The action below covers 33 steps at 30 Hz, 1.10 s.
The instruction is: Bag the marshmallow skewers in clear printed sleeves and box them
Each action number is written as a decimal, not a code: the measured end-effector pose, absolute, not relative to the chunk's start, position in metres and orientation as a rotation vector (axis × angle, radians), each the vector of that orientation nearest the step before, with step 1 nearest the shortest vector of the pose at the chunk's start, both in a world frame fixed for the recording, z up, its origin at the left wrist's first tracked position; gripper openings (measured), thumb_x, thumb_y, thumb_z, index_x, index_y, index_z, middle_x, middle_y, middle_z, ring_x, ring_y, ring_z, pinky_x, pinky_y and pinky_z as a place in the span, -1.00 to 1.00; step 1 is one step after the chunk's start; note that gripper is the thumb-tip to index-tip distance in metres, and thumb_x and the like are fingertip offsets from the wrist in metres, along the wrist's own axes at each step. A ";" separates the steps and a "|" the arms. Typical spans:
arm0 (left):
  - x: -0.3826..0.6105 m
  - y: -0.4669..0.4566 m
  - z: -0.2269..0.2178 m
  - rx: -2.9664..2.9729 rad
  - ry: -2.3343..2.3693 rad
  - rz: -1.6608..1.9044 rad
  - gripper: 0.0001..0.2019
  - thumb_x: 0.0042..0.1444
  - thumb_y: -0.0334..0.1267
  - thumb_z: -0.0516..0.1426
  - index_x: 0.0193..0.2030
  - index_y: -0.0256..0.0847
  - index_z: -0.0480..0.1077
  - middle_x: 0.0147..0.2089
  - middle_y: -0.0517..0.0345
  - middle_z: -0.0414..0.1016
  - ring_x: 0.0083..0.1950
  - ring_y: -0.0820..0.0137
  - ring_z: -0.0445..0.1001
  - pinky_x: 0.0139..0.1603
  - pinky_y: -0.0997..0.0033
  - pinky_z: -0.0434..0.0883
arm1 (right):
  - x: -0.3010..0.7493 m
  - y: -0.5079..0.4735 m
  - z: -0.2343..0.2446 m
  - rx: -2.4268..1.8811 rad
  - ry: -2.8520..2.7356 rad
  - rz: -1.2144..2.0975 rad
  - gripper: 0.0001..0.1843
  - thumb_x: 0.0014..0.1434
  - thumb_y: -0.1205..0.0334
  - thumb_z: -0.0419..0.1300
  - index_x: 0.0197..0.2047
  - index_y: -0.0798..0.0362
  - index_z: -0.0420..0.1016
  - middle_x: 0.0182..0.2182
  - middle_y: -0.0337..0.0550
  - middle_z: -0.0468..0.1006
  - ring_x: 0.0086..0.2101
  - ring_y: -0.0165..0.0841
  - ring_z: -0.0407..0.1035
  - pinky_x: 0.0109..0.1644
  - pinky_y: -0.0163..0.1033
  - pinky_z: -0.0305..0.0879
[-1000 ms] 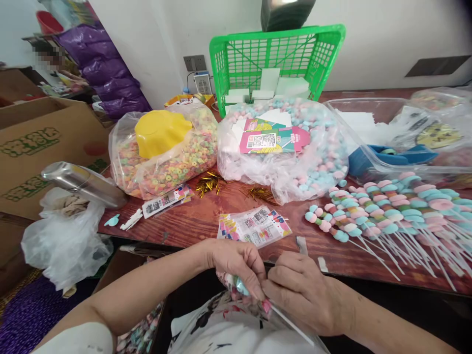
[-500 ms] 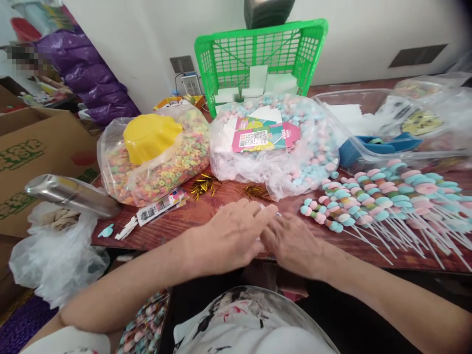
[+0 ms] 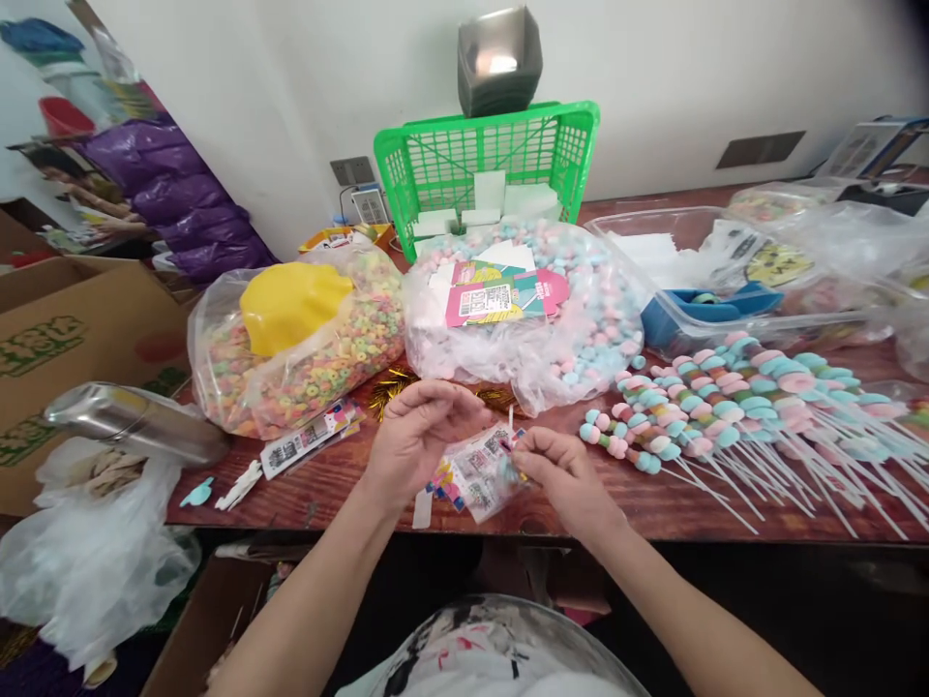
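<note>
Fingers: right hand (image 3: 566,471) pinching at white stick (image 3: 510,417), left hand (image 3: 417,433) loosely open.
Hands: parted since earlier.
Carton (image 3: 87,363), frame left: green characters I can't read.

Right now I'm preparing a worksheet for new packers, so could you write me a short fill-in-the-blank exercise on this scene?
1. The plastic basket by the wall is ____ in colour.
2. The yellow wavy-edged piece rests on a bag of candies shaped like small ____.
3. The candy skewers lie to the ____ of both the left hand and the right hand.
4. The skewers' thin sticks are ____ in colour.

Missing words: green; rings; right; white.
</note>
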State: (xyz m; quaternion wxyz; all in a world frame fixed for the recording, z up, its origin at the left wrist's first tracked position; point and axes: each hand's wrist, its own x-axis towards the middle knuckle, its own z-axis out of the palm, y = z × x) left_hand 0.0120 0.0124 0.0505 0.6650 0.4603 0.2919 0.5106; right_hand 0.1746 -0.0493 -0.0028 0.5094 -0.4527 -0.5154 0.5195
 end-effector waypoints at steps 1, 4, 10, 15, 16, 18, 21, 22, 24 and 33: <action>0.010 0.009 0.049 1.066 0.704 1.155 -0.87 -0.02 -0.24 0.28 -0.31 -0.19 0.53 -0.27 0.12 0.59 -0.22 0.33 0.54 -0.05 0.28 0.42 | 0.179 -0.046 -0.002 -1.088 -1.251 1.237 -0.72 0.10 0.12 0.16 -0.54 0.07 0.27 -0.61 -0.35 0.19 -0.55 -0.50 0.04 -0.48 -0.37 0.01; 0.008 -0.008 0.039 1.339 0.764 0.865 -0.67 0.07 -0.20 0.23 0.00 -0.18 0.49 0.03 -0.01 0.51 0.06 0.24 0.45 0.10 0.27 0.34 | 0.180 -0.041 0.000 -1.030 -1.289 1.251 -0.73 0.14 0.12 0.16 -0.51 0.07 0.29 -0.58 -0.33 0.22 -0.52 -0.49 0.07 -0.44 -0.36 0.05; -0.034 -0.047 0.051 2.010 1.021 0.509 -0.79 0.23 -0.21 0.04 -0.22 -0.19 0.48 -0.25 0.08 0.52 -0.19 0.35 0.44 -0.10 0.43 0.34 | 0.142 -0.069 0.001 -0.924 -1.492 1.288 -0.80 0.25 0.20 0.05 -0.39 0.06 0.37 -0.53 -0.30 0.34 -0.49 -0.46 0.22 -0.38 -0.36 0.19; -0.139 -0.071 0.038 2.070 1.504 -0.228 -0.83 0.10 -0.23 0.08 -0.44 -0.16 0.46 -0.39 0.13 0.51 -0.31 0.29 0.44 -0.25 0.40 0.31 | 0.161 -0.094 -0.005 -1.108 -2.395 0.663 -0.77 0.18 0.39 0.10 -0.09 0.02 0.43 -0.20 -0.11 0.49 -0.17 -0.26 0.36 -0.12 -0.18 0.26; -0.153 -0.074 0.030 2.056 1.653 -0.349 -0.89 0.02 -0.27 0.12 -0.42 -0.17 0.48 -0.35 0.07 0.53 -0.27 0.21 0.47 -0.22 0.33 0.33 | 0.171 -0.094 -0.009 -1.217 -2.469 0.538 -0.81 0.15 0.44 0.12 -0.18 0.04 0.45 -0.24 -0.10 0.50 -0.21 -0.26 0.37 -0.17 -0.19 0.25; -0.155 -0.077 0.016 2.121 1.824 -0.372 -0.83 -0.04 -0.32 0.15 -0.28 -0.21 0.51 -0.19 -0.06 0.55 -0.12 0.07 0.48 -0.09 0.18 0.35 | 0.190 -0.090 -0.017 -1.423 -2.494 0.343 -0.83 0.12 0.50 0.09 -0.33 0.08 0.44 -0.35 -0.09 0.50 -0.32 -0.28 0.38 -0.27 -0.22 0.23; -0.093 -0.071 0.007 2.346 1.440 -0.074 -0.76 0.18 -0.22 0.04 -0.11 -0.16 0.48 -0.06 -0.02 0.51 -0.03 0.22 0.45 0.02 0.26 0.35 | 0.204 -0.078 -0.023 -1.521 -2.387 0.124 -0.79 0.19 0.49 0.02 -0.29 0.10 0.45 -0.37 -0.06 0.50 -0.34 -0.29 0.39 -0.31 -0.24 0.20; -0.062 -0.065 0.006 2.428 1.340 0.007 -0.77 0.21 -0.23 0.01 -0.14 -0.17 0.47 -0.08 -0.02 0.51 -0.03 0.23 0.43 0.03 0.26 0.34 | 0.205 -0.074 -0.023 -1.517 -2.339 0.063 -0.78 0.21 0.47 0.00 -0.25 0.10 0.46 -0.36 -0.06 0.50 -0.32 -0.30 0.39 -0.30 -0.25 0.20; -0.002 -0.050 0.003 2.602 1.262 0.051 -0.81 0.18 -0.25 0.04 -0.19 -0.24 0.45 -0.12 -0.06 0.48 -0.04 0.17 0.40 0.00 0.18 0.36 | 0.208 -0.071 -0.023 -1.522 -2.259 -0.036 -0.76 0.24 0.45 -0.02 -0.19 0.10 0.46 -0.37 -0.09 0.50 -0.32 -0.32 0.39 -0.29 -0.26 0.20; 0.045 -0.018 -0.035 2.918 1.143 -0.188 -0.80 0.08 -0.51 0.04 -0.18 -0.34 0.41 -0.20 -0.09 0.43 -0.13 0.13 0.40 -0.25 0.22 0.39 | 0.312 -0.098 -0.048 -2.065 -2.046 -0.616 -0.85 0.20 0.34 0.11 -0.23 0.12 0.51 -0.38 -0.08 0.50 -0.34 -0.25 0.36 -0.31 -0.22 0.15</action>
